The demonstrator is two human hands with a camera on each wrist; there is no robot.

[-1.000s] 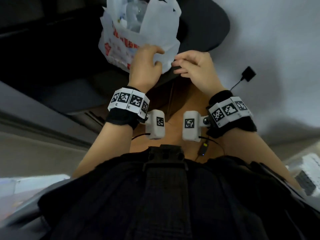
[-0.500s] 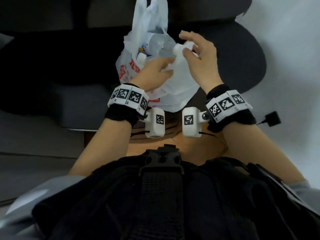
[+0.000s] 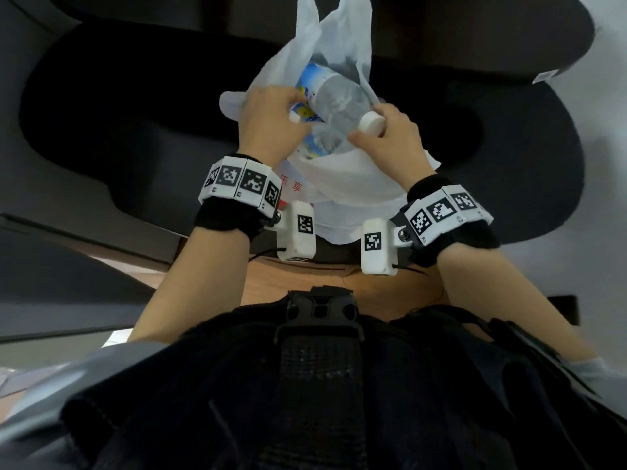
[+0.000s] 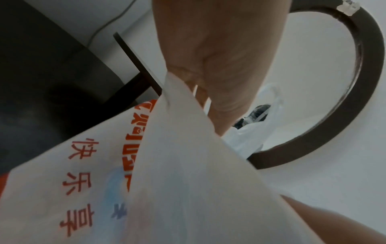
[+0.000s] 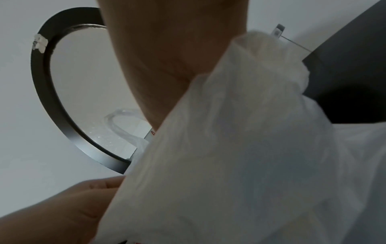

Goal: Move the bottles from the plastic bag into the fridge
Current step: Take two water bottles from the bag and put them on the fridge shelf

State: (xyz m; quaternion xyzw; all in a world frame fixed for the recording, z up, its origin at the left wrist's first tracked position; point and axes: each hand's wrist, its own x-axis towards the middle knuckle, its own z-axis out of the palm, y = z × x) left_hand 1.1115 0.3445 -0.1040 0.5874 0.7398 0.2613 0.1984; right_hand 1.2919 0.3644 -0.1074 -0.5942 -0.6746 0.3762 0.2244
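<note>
A white plastic bag (image 3: 356,184) with red print sits on a dark seat in the head view. A clear water bottle (image 3: 336,100) with a blue and yellow label lies tilted in the bag's mouth, its white cap toward me. My right hand (image 3: 390,137) grips it at the cap and neck. My left hand (image 3: 271,120) pinches the bag's left rim beside a second bottle's white cap (image 3: 294,118). The left wrist view shows the hand (image 4: 208,66) pinching the bag (image 4: 167,181). In the right wrist view the bag (image 5: 250,148) covers my right hand's fingers. No fridge is in view.
The bag rests on a dark padded chair (image 3: 135,113) against a white wall. Wooden floor (image 3: 271,283) shows below the wrists. A round mirror with a dark frame (image 4: 365,82) hangs on the wall behind the bag.
My right hand took the bottle by its cap and tilted it out of the bag's mouth toward me. My left hand shifted up to the bag's rim.
</note>
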